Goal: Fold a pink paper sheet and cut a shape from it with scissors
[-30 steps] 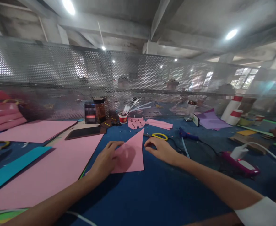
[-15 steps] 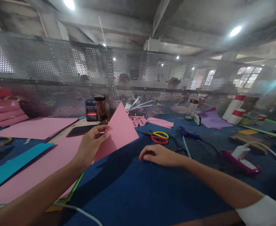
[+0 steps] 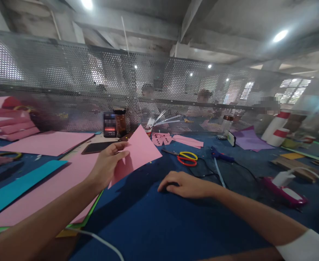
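My left hand [image 3: 109, 162] pinches a pink paper sheet [image 3: 140, 148] by its left edge, thumb against fingers. The sheet is raised off the blue tabletop, one corner pointing up. To its right, my right hand [image 3: 185, 184] hovers low over or rests on the tabletop; which one I cannot tell. Its fingers are loosely curled, the thumb is apart from them, and nothing shows in it. Beyond that hand lie scissors [image 3: 188, 158] with yellow and red handles. A blue glue gun [image 3: 221, 155] is to their right.
Pink sheets [image 3: 61, 192] and a teal strip [image 3: 25, 184] lie at left. Dotted pink pieces [image 3: 161, 139] and pink strips [image 3: 188, 141] sit behind the scissors. A phone [image 3: 110, 125] stands by a brown jar [image 3: 120, 123]. A magenta power strip [image 3: 283, 192] is at right, before a perforated metal screen [image 3: 164, 79].
My view has shifted slightly, so most things appear a little farther right. My right hand has moved slightly closer to me. My left hand still holds the pink sheet.
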Demonstrator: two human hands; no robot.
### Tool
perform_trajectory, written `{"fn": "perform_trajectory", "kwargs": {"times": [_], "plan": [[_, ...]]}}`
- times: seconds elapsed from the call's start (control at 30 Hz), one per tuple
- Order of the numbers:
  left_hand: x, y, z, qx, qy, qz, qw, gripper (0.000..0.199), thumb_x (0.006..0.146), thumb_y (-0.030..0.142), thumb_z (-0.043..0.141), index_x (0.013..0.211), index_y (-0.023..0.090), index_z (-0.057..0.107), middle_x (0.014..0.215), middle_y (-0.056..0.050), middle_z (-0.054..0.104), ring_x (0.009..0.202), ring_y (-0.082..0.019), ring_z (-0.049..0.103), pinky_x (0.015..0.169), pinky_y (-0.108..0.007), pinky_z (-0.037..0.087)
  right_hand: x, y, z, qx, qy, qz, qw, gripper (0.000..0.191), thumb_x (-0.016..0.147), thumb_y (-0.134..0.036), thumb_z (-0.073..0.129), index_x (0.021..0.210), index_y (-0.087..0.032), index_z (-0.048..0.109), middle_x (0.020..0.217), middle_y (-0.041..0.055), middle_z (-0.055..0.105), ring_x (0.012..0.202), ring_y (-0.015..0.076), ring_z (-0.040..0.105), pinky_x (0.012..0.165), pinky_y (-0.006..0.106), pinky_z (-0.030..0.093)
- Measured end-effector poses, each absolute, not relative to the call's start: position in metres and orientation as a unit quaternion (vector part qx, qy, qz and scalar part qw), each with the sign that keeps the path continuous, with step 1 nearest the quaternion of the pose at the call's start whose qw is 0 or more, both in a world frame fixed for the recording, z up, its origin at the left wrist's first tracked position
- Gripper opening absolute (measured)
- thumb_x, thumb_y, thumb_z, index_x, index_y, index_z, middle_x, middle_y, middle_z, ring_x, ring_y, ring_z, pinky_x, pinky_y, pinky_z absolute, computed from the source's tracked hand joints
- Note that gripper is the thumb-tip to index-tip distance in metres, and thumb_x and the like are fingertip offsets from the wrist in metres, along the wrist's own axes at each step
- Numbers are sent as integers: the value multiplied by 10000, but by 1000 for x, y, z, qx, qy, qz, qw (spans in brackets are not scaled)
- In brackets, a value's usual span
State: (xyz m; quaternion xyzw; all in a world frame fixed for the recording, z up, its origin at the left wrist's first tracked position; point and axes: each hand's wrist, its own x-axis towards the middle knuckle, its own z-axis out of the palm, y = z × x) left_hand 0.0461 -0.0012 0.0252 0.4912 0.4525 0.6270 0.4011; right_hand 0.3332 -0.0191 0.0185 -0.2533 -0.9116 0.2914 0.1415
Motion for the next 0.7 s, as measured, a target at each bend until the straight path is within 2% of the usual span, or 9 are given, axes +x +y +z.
{"fn": "perform_trajectory", "kwargs": {"times": [0.13, 0.27, 0.37, 0.47, 0.57, 0.7], "plan": [[47, -1, 23, 490, 434, 622, 429, 398, 668, 250, 775, 1051, 196, 680, 940, -6, 654, 767, -124, 576, 607, -201, 412, 332, -12, 13, -307, -878, 290, 226, 287, 919, -220, 508, 1175, -221, 638, 1205, 50, 644, 1144, 185, 551, 1027, 353, 384], [53, -6, 18, 514, 450, 591, 429, 412, 679, 277, 767, 1073, 206, 669, 954, 1, 653, 784, -126, 569, 648, -210, 416, 329, -9, 15, -293, -788, 468, 270, 340, 929, -411, 530, 1189, -205, 604, 1178, 72, 658, 1053, 178, 614, 940, 339, 457], [61, -13, 17, 536, 475, 558, 419, 428, 707, 308, 734, 1114, 200, 653, 916, -9, 650, 752, -135, 563, 621, -222, 411, 325, -14, 19, -298, -719, 544, 312, 363, 920, -483, 523, 1071, -171, 630, 1067, 81, 688, 950, 163, 643, 896, 323, 468], [67, -20, 18, 549, 478, 545, 416, 442, 723, 329, 706, 1138, 193, 639, 957, -34, 659, 777, -159, 583, 620, -234, 428, 323, -16, 19, -366, -638, 570, 367, 342, 886, -502, 567, 942, -167, 605, 943, 62, 691, 819, 146, 657, 813, 298, 481], [70, -24, 20, 549, 471, 548, 420, 433, 744, 339, 698, 1150, 205, 632, 1011, -41, 664, 813, -165, 597, 630, -231, 437, 324, -13, 17, -398, -579, 594, 391, 330, 838, -475, 644, 972, -183, 574, 941, 39, 669, 785, 143, 662, 770, 288, 485], [71, -25, 21, 544, 457, 558, 429, 399, 752, 329, 710, 1129, 218, 639, 1036, -26, 668, 826, -155, 598, 651, -226, 436, 328, -8, 15, -364, -577, 611, 402, 327, 803, -426, 694, 1006, -188, 597, 982, 30, 654, 800, 131, 648, 788, 274, 483]]}}
